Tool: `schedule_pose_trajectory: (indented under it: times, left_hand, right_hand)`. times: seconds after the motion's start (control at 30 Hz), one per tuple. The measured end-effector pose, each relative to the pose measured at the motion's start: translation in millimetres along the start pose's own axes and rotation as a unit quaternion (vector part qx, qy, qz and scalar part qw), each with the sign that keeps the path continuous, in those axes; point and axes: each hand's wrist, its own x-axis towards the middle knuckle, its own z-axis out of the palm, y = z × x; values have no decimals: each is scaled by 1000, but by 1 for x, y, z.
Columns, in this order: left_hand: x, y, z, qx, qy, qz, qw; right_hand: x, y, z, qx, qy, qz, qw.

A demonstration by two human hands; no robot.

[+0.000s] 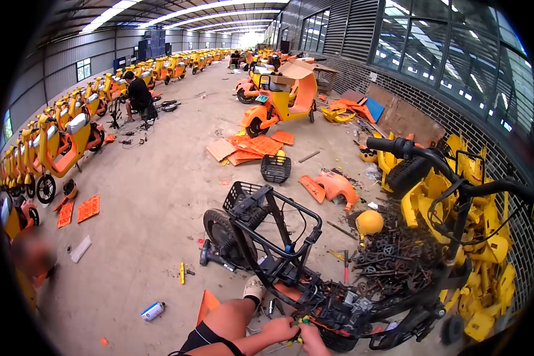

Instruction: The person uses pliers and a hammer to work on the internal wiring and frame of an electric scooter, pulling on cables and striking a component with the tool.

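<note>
Close to the lower edge, my left hand point(280, 329) has its fingers closed at a small green-and-yellow thing point(303, 320), perhaps tool handles. My right hand point(312, 339) is closed round it from the other side, and the fingers hide much of it. Both hands are low beside a stripped black scooter frame point(273, 216), near its exposed wiring and parts point(350, 308). The frame's handlebar point(439, 157) rises on the right, and its rear wheel point(224, 234) lies toward the left. My bent leg and shoe point(254, 288) are left of the frame.
A cordless drill point(216, 258), a yellow tool point(182, 273) and a spray can point(153, 311) lie leftward. Dark metal parts point(397, 255) and yellow panels point(492, 249) heap at right. Ahead are a black basket point(276, 169) and orange panels point(249, 148). A person point(137, 95) sits near parked scooters point(71, 142).
</note>
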Motion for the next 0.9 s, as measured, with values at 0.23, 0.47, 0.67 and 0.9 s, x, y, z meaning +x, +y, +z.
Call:
schedule_pose_trajectory:
  times: [0.23,0.47,0.67,0.9]
  left_hand:
    - [5,-10,4,14,2,34,999]
    - [5,-15,11,3,35,24,999]
    - [0,-14,11,-14,17,3,1000]
    - [-7,-20,0,-19,81,51,995]
  right_hand:
    - [-27,-9,1,30,-48,-54,997]
    - [-17,-7,2,-2,37,16,999]
    - [-7,4,4,-44,55,26,997]
    - [-12,6,6,-39,23,-55,997]
